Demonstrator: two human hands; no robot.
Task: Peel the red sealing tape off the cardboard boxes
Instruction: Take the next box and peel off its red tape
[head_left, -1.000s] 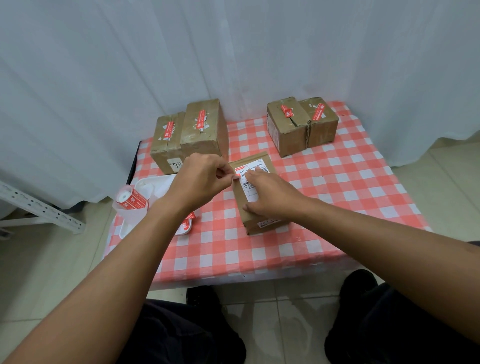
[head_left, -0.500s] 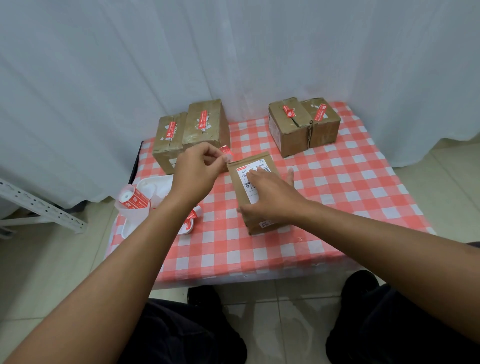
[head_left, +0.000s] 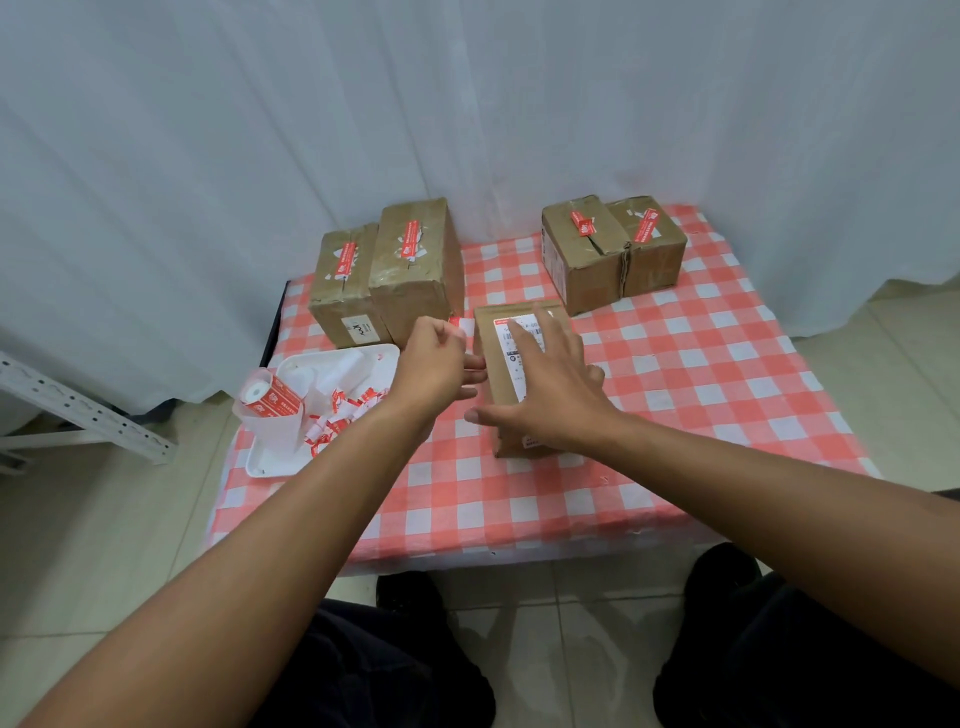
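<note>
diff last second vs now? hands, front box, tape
The left hand has pulled away leftward from the top edge of the front box, pinching a peeled piece of red tape that a second ago was still at the box. The right hand has opened its fingers wider and stays pressed flat on the box, which barely shifted. The four back boxes, still taped, and the white tray of scraps are unchanged.

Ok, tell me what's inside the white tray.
The tray holds a heap of peeled red-and-white tape strips and a clear cup with a tape roll in it. The cup and the left forearm cover part of the tray floor.
</note>
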